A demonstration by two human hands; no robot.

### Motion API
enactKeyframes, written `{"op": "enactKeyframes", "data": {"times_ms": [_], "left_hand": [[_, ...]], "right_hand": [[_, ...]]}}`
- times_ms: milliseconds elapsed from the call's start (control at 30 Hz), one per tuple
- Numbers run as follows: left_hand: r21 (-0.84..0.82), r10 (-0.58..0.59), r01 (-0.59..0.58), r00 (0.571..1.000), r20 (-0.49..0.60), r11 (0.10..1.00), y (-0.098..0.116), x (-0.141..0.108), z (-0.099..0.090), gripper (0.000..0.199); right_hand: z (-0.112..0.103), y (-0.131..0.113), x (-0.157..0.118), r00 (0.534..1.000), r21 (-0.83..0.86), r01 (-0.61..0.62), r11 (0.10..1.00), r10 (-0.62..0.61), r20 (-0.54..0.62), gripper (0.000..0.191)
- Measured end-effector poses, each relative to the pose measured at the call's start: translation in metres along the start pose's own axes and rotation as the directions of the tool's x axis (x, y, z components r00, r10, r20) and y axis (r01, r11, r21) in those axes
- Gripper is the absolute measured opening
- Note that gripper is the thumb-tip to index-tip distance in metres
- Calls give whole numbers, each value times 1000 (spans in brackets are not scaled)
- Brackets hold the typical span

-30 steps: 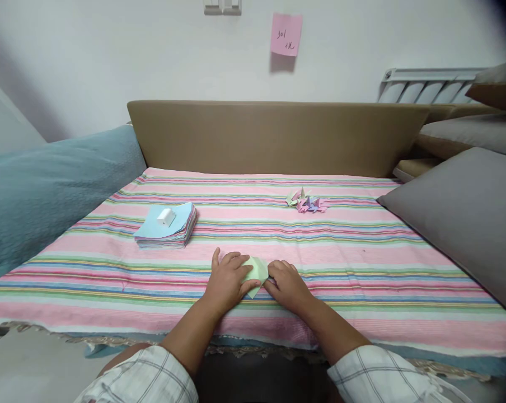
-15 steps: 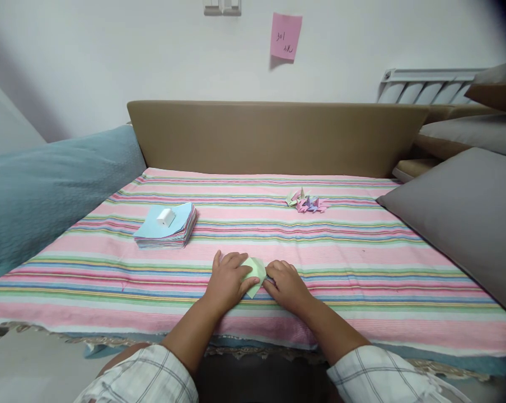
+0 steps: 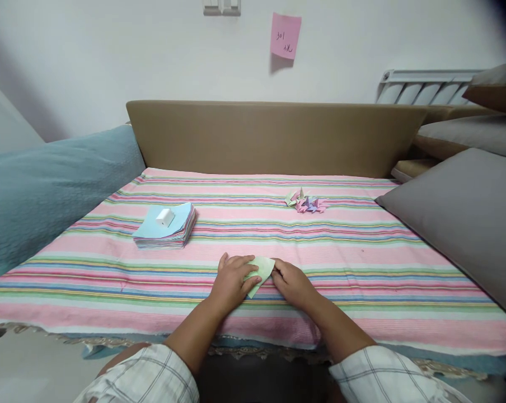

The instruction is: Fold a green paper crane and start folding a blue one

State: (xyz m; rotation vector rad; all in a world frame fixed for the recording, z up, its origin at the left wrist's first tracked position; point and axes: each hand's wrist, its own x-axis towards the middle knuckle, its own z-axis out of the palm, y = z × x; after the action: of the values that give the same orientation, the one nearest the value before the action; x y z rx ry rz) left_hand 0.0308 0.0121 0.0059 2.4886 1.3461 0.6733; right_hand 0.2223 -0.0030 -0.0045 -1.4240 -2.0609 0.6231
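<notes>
A pale green sheet of folded paper [image 3: 261, 271] lies on the striped cloth between my hands. My left hand [image 3: 235, 280] holds it down at its left side, thumb and fingers resting on top. At the paper's upper right corner, my right hand [image 3: 290, 281] pinches the edge with its fingers bent. The fingertips of the right hand are partly hidden. Several small folded paper pieces in pink, purple and green [image 3: 307, 202] sit farther back, right of centre.
On the left, a stack of coloured paper [image 3: 163, 240] carries a small white block [image 3: 165, 218]. Grey cushions [image 3: 458, 212] stand at the right, a blue-covered armrest [image 3: 60, 184] at the left. Behind the striped cloth [image 3: 253, 224] rises a brown backrest [image 3: 273, 137].
My right hand has moved slightly right with the paper's corner. The green paper now spreads wider to the right, and my left hand has shifted a little.
</notes>
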Motion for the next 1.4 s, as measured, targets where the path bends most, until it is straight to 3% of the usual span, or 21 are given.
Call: {"op": "enactKeyframes", "data": {"times_ms": [133,267,400,533,767,1033,1400], "left_hand": [[-7,16,-16,1000,-18,1000,3,0,2,16],[-14,36,-36,999,-37,999,3,1,4,14],[-18,57,-57,998,-42,998,4,1,4,12],[-28,75,-77,996,-55,997,4,2,4,10],[-47,70,-73,995,-74,996,2,0,3,10],[-45,62,-66,995,-76,997,2,0,3,5],[25,100,-98,991,-89,995,-2,1,7,2]], "right_hand": [[-3,10,-2,997,244,-69,967,78,-28,42],[-10,16,-3,1000,301,2,954,3,-16,60],[-20,11,-5,990,203,137,969,-142,13,33],[-22,10,-4,993,149,114,982,-119,24,15],[-17,15,-1,996,98,73,993,-77,39,19],[-7,11,1,999,23,5,1000,-4,-51,16],[-2,9,1,994,-72,25,997,-32,-101,10]]}}
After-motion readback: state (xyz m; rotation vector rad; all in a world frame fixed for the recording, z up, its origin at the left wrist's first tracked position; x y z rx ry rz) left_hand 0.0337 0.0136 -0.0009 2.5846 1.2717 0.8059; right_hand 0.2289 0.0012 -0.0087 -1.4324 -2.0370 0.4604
